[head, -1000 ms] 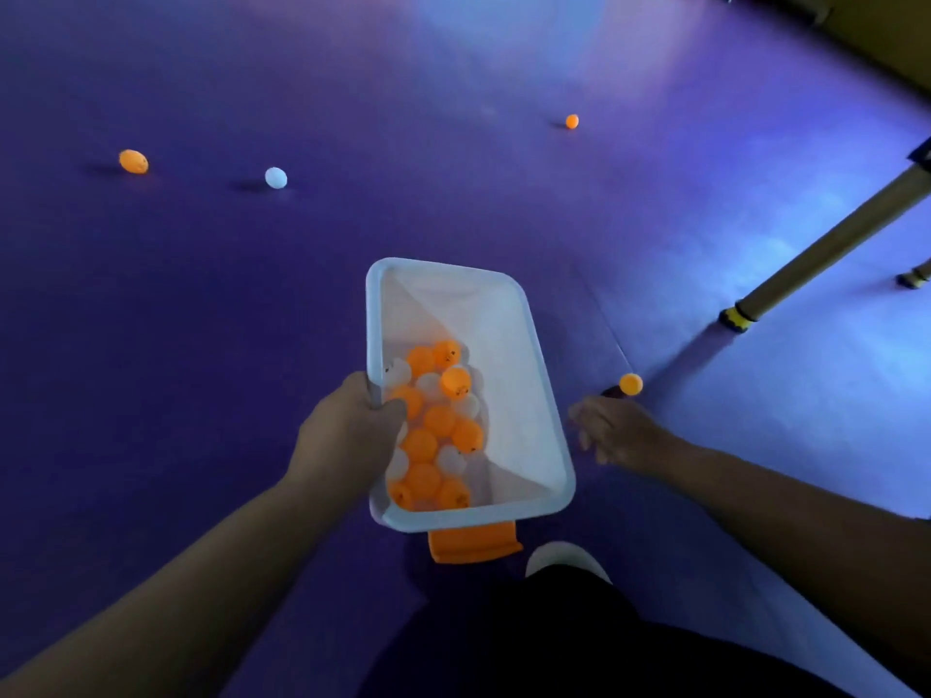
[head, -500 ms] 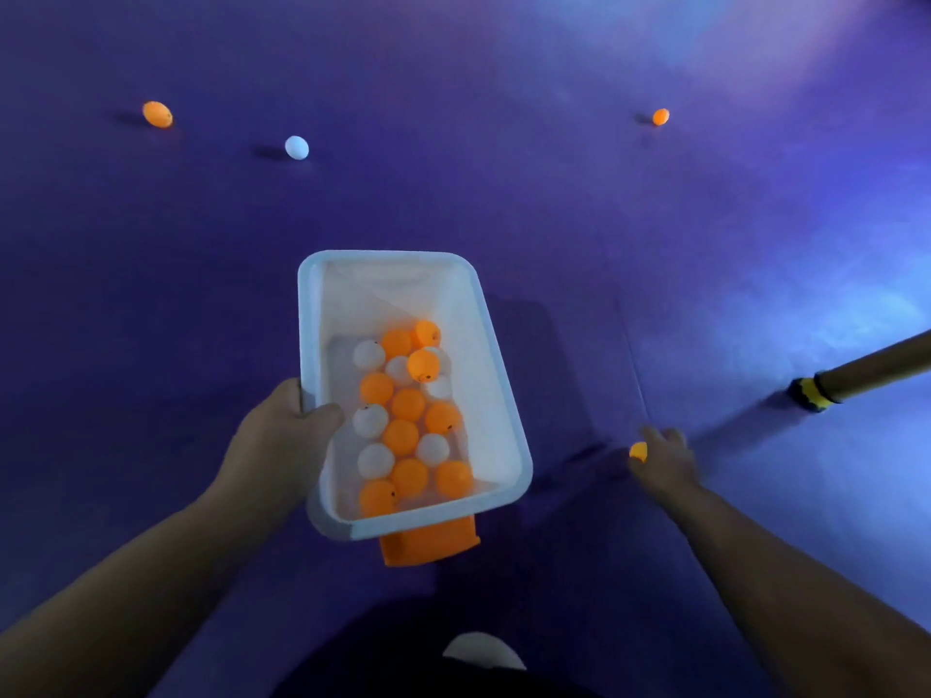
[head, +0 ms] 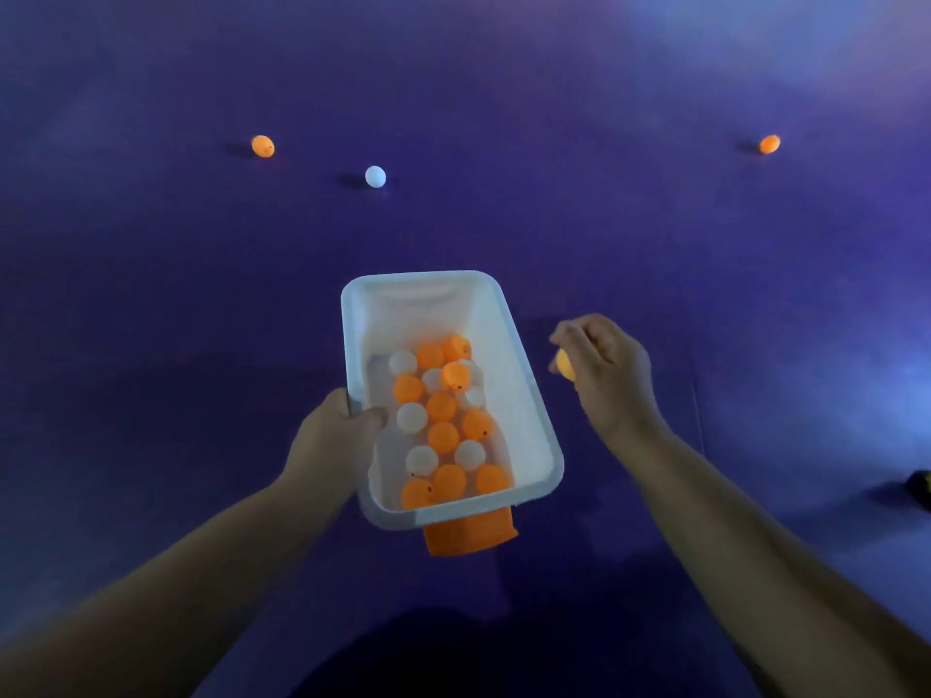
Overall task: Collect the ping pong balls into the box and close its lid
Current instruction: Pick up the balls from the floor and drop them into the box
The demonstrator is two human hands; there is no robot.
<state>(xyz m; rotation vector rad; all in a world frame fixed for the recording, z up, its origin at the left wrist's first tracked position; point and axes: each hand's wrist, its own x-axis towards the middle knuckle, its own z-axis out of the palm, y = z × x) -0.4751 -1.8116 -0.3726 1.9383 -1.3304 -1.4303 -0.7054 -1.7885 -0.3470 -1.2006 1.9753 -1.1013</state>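
Orange flap: orange flap (head: 471, 536) stuck out under the near end of the box (head: 534, 395); lid part or latch, couldn't tell.
Left hand: left hand (head: 337, 440) gripped the box's left rim, thumb hooked over the edge to the inside, fingers outside. It carried the box above the floor (head: 151, 294).
Box: white, open-topped, no lid on it. Prob. tipped twd the person, since the contents had pooled at the near end.
Pile of balls (head: 443, 415): orange & white mixed, filling the near part of the box; far end bare.
Right hand: right hand (head: 609, 375) was just beside the box's right rim, not touching it. Fingers were curled round the held ball (head: 565, 366), orange, peeking out on the box side.
Floor: purple, dim light.
White ball (head: 375, 176): loose on the floor, well beyond the box.
Left orange ball (head: 262, 146): loose, near the white one, a bit farther.
Right orange ball (head: 769, 144): loose, well apart from the other two.
Progress: most balls collected. One was in hand, likely going in next. 3 seen left on the floor, then the lid, not yet closed.
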